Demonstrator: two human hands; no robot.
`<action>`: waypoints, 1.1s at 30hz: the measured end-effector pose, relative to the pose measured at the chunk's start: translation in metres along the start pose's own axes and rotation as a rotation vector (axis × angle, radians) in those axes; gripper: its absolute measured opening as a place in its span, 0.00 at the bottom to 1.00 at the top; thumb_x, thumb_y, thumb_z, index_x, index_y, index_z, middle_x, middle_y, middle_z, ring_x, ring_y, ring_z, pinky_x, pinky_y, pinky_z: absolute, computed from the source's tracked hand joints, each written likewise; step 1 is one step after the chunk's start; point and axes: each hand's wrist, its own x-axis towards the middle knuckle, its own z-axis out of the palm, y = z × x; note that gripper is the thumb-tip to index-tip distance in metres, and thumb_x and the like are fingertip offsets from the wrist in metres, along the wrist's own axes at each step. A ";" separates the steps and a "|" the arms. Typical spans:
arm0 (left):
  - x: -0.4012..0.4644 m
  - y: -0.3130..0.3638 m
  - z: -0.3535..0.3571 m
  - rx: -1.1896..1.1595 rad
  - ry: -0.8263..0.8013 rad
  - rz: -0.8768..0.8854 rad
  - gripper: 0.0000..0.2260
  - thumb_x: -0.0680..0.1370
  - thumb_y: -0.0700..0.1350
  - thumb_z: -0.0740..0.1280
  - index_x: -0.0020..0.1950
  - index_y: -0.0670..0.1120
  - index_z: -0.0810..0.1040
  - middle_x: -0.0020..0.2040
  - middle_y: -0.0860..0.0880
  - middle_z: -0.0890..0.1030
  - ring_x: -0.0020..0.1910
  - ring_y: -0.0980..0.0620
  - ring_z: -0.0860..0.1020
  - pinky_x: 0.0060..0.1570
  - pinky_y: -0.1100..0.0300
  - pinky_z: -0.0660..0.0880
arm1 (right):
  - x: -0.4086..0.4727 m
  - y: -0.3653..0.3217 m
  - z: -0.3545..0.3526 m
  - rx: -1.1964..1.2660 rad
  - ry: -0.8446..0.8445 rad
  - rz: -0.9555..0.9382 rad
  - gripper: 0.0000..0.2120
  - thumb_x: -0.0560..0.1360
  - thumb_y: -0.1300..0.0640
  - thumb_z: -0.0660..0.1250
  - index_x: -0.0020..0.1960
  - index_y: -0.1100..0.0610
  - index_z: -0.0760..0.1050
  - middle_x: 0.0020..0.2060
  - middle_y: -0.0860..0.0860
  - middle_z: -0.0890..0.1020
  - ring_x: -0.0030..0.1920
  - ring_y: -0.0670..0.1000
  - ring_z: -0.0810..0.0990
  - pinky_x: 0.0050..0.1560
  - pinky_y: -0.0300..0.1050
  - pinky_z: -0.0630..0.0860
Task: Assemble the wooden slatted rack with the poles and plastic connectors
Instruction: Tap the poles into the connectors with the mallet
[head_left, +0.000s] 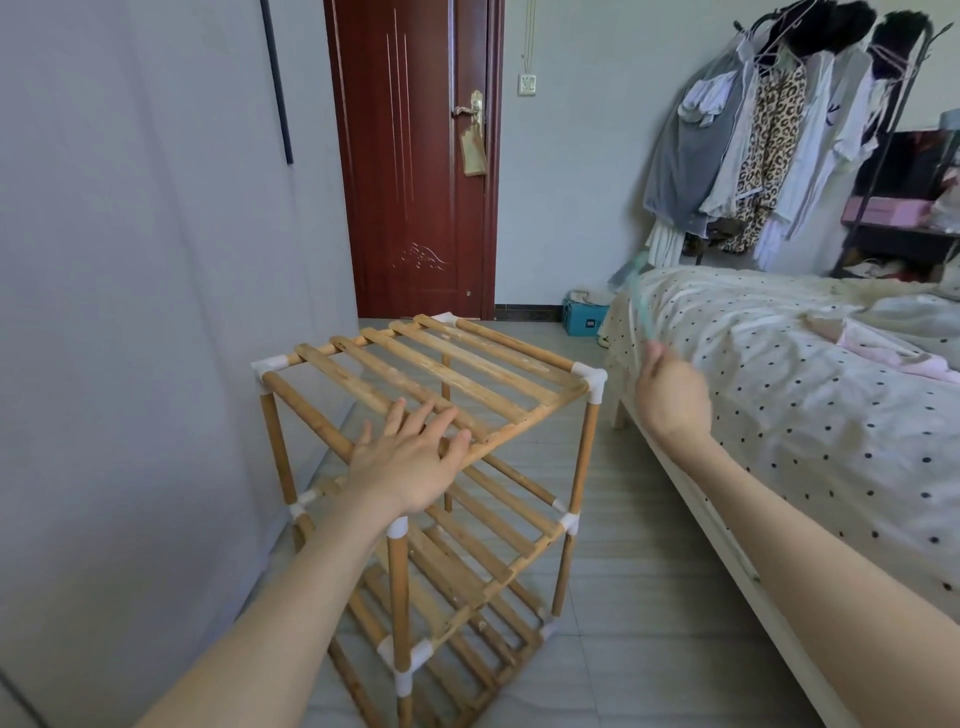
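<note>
left hand (410, 457) flat, fingers straight on rack (467, 379) | right hand (672, 395) pinching blurred strip (638, 306)

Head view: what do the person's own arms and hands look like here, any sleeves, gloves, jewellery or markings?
Both forearms are bare as far as the frame shows, with no sleeve in view. The left hand has no glove, ring, watch or bracelet. The right hand is motion-blurred; no glove or wristband shows on it, but small details such as rings cannot be told.
</note>
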 end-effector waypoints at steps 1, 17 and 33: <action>0.000 0.000 0.000 0.000 0.001 -0.001 0.24 0.80 0.62 0.39 0.76 0.60 0.48 0.78 0.56 0.45 0.76 0.51 0.40 0.73 0.43 0.43 | -0.002 -0.002 -0.005 -0.005 0.151 0.009 0.21 0.82 0.48 0.44 0.49 0.61 0.69 0.38 0.58 0.74 0.40 0.58 0.73 0.44 0.53 0.71; -0.003 -0.001 -0.001 -0.015 0.010 -0.002 0.24 0.80 0.61 0.40 0.76 0.60 0.48 0.78 0.56 0.46 0.76 0.52 0.41 0.73 0.44 0.45 | 0.007 0.011 -0.008 -0.105 -0.103 0.088 0.22 0.83 0.50 0.46 0.59 0.63 0.71 0.43 0.60 0.77 0.45 0.61 0.75 0.44 0.51 0.70; -0.001 -0.002 0.001 -0.025 0.040 0.001 0.24 0.80 0.62 0.41 0.76 0.60 0.49 0.78 0.57 0.48 0.76 0.52 0.42 0.72 0.44 0.48 | -0.008 0.045 0.007 -0.334 -0.410 0.226 0.19 0.83 0.54 0.45 0.65 0.60 0.69 0.44 0.55 0.74 0.39 0.55 0.73 0.42 0.47 0.70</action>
